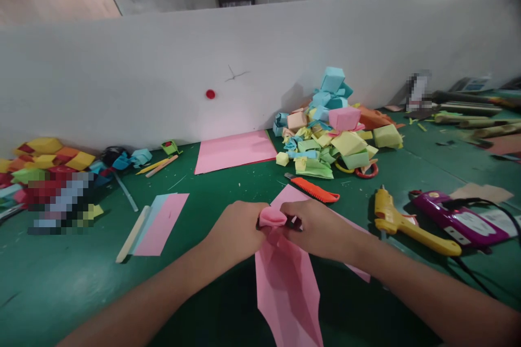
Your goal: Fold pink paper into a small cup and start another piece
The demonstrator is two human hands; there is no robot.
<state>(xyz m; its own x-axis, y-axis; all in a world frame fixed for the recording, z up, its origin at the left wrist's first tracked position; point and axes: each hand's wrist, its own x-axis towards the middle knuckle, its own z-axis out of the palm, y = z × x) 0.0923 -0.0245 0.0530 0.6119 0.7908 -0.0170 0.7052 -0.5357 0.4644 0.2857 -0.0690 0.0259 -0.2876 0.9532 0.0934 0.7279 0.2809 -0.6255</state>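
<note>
**Two-handed pinch on pink paper point(285, 282)**

Clamped on the curled top edge with fingers of left hand point(238, 227) and right hand point(315, 227), tips nearly touching, low over the green surface point(211, 303). Just beyond the fingers, an orange utility knife point(313, 188); farther beyond, a heap of folded papers point(334, 135). Right of the fingers, a yellow glue gun point(411, 225).

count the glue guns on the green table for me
2. A yellow glue gun lies just right of the right hand holding pink paper; a purple glue gun lies beside it, farther right. More may be hidden in the clutter.
</note>
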